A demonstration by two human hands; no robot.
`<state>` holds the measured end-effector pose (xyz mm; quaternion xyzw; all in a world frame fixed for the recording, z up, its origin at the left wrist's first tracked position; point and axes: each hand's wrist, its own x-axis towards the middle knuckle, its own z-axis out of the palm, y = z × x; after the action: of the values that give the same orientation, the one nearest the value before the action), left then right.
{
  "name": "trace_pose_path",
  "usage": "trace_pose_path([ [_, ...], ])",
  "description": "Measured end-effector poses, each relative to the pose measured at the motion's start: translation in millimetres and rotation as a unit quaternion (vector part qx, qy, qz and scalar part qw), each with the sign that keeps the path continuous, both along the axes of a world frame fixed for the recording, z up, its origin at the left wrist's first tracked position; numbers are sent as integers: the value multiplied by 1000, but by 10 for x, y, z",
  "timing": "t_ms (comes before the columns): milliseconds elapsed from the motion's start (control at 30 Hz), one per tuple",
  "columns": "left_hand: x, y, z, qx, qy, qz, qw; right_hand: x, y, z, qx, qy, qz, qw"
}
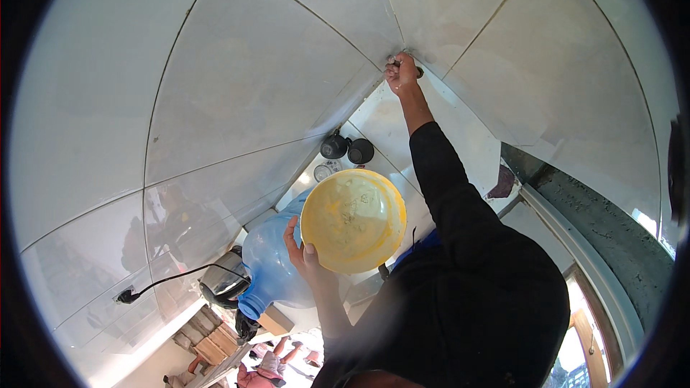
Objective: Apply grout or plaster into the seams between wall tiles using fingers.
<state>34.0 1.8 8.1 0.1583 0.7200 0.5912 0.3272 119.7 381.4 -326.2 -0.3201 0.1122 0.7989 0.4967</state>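
The yellow bowl point(353, 221) lies to the right of the left hand point(307, 257), which grips it by its left side, the thumb against the wall near the rim; the bowl's open mouth faces the camera, showing a pale, mottled interior. The right hand point(403, 73), well apart from the bowl, is closed at the corner of the tiled walls point(237, 72), beside a small dark fitting point(420, 72); whether it grips this part cannot be told. Just beyond the bowl, two black cups point(361, 151) point(334, 146) stand side by side on the white tiled desk point(381, 126), with a clear glass vessel point(325, 171) near them. A large blue bottle point(269, 255), partly hidden by the bowl and left hand, lies to the left; beside it are a metal kettle point(223, 278) and a black cord point(172, 278) plugged into the wall. The right arm's black sleeve point(449, 179) crosses in front of part of the desk.
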Motion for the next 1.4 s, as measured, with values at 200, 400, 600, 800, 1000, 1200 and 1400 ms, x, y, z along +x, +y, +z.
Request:
trace_pose_path([
  [200,-42,-71,-36,-21,18,-8,1000,-98,-295,104,-10,-131,21,991],
  [400,-10,-6,10,-50,13,-14,999,-18,-155,-130,5,-86,20,996],
  [600,-46,-20,-49,-37,3,-8,999,-76,-43,-92,-6,-51,10,999],
  [800,-11,-25,-21,-18,8,-11,1000,-15,-9,479,60,-76,37,995],
  [1000,45,-133,-19,14,15,-11,1000,-12,-613,1719,180,-223,35,957],
  [1200,111,-170,-101,21,9,-6,1000,864,-1588,2365,387,-312,223,839],
  [1400,136,-95,-68,13,-11,12,1000,1923,-2443,2897,643,-518,258,502],
])
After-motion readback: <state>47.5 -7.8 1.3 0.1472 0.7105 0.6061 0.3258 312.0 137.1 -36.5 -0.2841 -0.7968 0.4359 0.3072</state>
